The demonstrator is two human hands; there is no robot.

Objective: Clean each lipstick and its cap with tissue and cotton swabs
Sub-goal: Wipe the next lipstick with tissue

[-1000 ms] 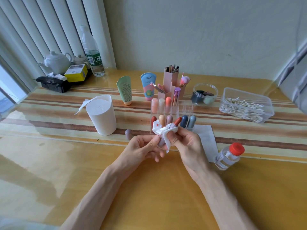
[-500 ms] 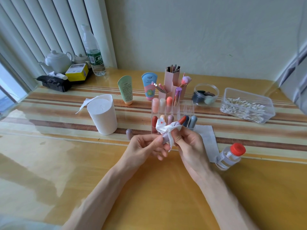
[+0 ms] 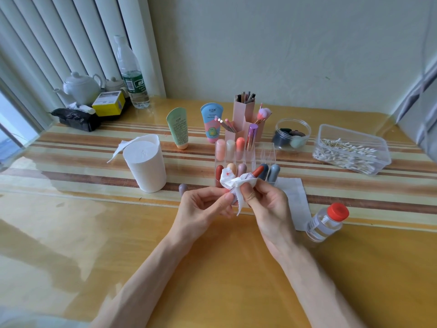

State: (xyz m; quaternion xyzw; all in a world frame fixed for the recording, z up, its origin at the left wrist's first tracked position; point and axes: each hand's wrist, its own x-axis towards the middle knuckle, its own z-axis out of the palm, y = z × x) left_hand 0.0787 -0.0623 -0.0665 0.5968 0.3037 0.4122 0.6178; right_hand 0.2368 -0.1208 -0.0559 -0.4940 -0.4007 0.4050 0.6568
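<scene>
Head view: left hand [image 3: 208,205] pinches lipstick [image 3: 257,172] base, right hand [image 3: 268,204] pinches tissue [image 3: 233,183] round it; hard squeeze could snap its exposed tip.

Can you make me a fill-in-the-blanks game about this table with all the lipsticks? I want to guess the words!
1. The left hand and right hand hold a lipstick wrapped in tissue with ___ stains.
2. The clear tub holds cotton ___.
3. The white paper roll stands to the ___ of the lipstick rack.

Missing words: red; swabs; left.
</scene>
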